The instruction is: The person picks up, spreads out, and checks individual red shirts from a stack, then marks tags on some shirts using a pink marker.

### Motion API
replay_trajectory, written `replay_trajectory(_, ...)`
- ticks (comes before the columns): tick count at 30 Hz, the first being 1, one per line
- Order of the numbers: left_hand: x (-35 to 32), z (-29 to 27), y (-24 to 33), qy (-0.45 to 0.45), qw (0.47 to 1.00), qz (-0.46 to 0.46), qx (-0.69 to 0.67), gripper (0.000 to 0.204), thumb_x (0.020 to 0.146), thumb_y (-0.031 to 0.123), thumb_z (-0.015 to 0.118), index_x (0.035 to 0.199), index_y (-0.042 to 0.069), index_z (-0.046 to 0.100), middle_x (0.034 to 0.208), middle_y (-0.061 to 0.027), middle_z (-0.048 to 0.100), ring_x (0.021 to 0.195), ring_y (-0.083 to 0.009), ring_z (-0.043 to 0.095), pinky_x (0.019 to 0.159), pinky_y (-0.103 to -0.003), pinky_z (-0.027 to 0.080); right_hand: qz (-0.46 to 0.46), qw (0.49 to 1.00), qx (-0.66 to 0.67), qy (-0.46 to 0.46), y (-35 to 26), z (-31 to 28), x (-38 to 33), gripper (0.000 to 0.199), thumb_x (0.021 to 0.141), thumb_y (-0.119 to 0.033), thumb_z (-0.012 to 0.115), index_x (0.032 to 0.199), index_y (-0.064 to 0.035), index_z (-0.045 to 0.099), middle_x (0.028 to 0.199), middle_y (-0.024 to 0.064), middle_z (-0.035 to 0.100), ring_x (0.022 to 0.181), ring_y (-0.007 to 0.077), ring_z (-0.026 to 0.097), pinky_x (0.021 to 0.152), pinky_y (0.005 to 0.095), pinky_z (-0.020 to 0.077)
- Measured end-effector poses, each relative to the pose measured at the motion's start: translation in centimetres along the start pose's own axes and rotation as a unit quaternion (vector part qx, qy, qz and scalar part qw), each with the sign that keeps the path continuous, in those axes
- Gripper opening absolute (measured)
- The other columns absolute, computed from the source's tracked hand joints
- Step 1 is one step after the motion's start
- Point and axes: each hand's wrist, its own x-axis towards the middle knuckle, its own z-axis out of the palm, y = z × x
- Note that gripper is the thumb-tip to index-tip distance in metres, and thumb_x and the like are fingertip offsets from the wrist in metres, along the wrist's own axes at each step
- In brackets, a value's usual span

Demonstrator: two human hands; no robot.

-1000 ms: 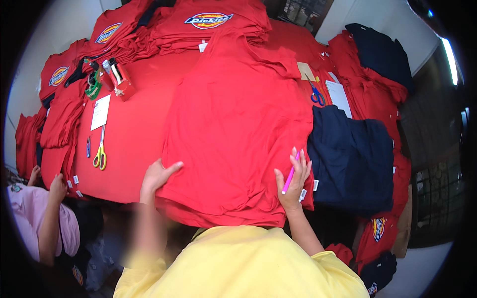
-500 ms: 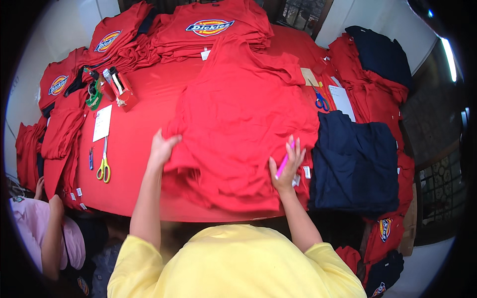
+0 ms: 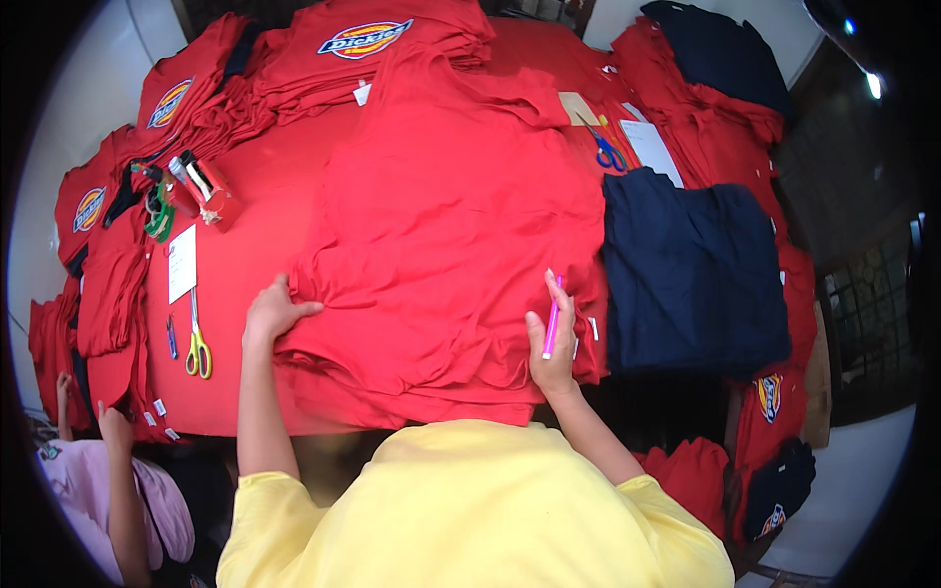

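A sleeveless red shirt (image 3: 441,216) lies spread and wrinkled over the middle of the red-covered table, its lower edge toward me. My left hand (image 3: 275,311) grips its left edge, thumb lying over the cloth and the other fingertips partly hidden. My right hand (image 3: 556,355) rests near the shirt's lower right, fingers upright around a pink pen (image 3: 552,318). Small white tags show beside that hand. Close on the right lies a folded stack of dark navy cloth (image 3: 691,274).
Yellow-handled scissors (image 3: 199,355), a small blue tool (image 3: 172,336) and a white paper (image 3: 182,265) lie left. Behind them stands a red holder (image 3: 218,204). Blue-handled scissors (image 3: 610,155) lie back right. Red shirt piles (image 3: 372,73) ring the table. A pink-sleeved person (image 3: 118,490) sits lower left.
The view has shifted, so most things sit further left. The shirt's lower part has settled flatter on the table, my left hand still at its edge. The pen stays in my right hand.
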Motion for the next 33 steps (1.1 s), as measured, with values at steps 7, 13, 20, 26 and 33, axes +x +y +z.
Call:
replay_trajectory(7, -5.3, 4.4, 6.7, 0.111, 0.874, 0.332, -0.337, 0.057, 0.088, -0.010, 0.042, 0.143, 0.003, 0.037, 0.119, -0.0157, 0.060, 0.097, -0.0221, 0.062, 0.088, -0.031, 0.048, 0.115, 0.938, 0.312, -0.098, -5.8, -1.4, 3.1, 0.026, 0.094, -0.007, 0.056, 0.119, 0.0000, 0.060, 0.098, 0.0061, 0.059, 0.084, 0.0105, 0.055, 0.076, 0.0238, 0.0441)
replay_trajectory(13, -7.7, 10.7, 12.3, 0.114, 0.792, 0.433, -0.415, 0.080, 0.082, -0.016, 0.051, 0.151, 0.006, 0.016, 0.147, -0.0198, 0.035, 0.097, -0.0193, 0.066, 0.088, -0.030, 0.050, 0.138, 0.935, 0.302, -0.123, -7.9, 1.2, 4.2, 0.006, 0.090, -0.003, 0.063, 0.088, 0.0002, 0.058, 0.085, 0.0008, 0.056, 0.073, 0.0041, 0.051, 0.063, 0.0201, 0.0405)
replay_trajectory(20, -8.6, 12.2, 11.8, 0.147, 0.772, 0.469, -0.404, 0.083, 0.080, -0.015, 0.053, 0.151, 0.007, 0.016, 0.146, -0.0209, 0.035, 0.102, -0.0285, 0.064, 0.088, -0.035, 0.051, 0.102, 0.954, 0.236, -0.155, -7.7, 1.7, 3.9, 0.013, 0.087, -0.010, 0.067, 0.086, 0.0004, 0.060, 0.074, 0.0051, 0.064, 0.066, 0.0097, 0.058, 0.059, 0.0263, 0.0445)
replay_trajectory(26, -9.0, 14.3, 11.0, 0.148, 0.806, 0.398, -0.413, 0.089, 0.078, -0.015, 0.054, 0.152, 0.007, 0.009, 0.140, -0.0204, 0.045, 0.095, -0.0273, 0.065, 0.082, -0.034, 0.052, -0.031, 0.980, 0.071, -0.184, -7.9, 3.8, 2.5, 0.023, 0.084, -0.022, 0.069, 0.081, -0.0019, 0.059, 0.067, 0.0144, 0.059, 0.063, 0.0311, 0.061, 0.059, 0.0388, 0.0472)
replay_trajectory(33, -7.4, 15.2, 10.5, 0.052, 0.834, 0.332, -0.438, 0.084, 0.083, -0.011, 0.054, 0.152, 0.010, 0.011, 0.129, -0.0188, 0.056, 0.096, -0.0269, 0.066, 0.082, -0.034, 0.052, 0.062, 0.970, 0.058, -0.227, -4.8, 6.2, 1.4, 0.025, 0.084, -0.025, 0.069, 0.088, -0.0019, 0.060, 0.078, 0.0142, 0.061, 0.068, 0.0312, 0.061, 0.060, 0.0383, 0.0473)
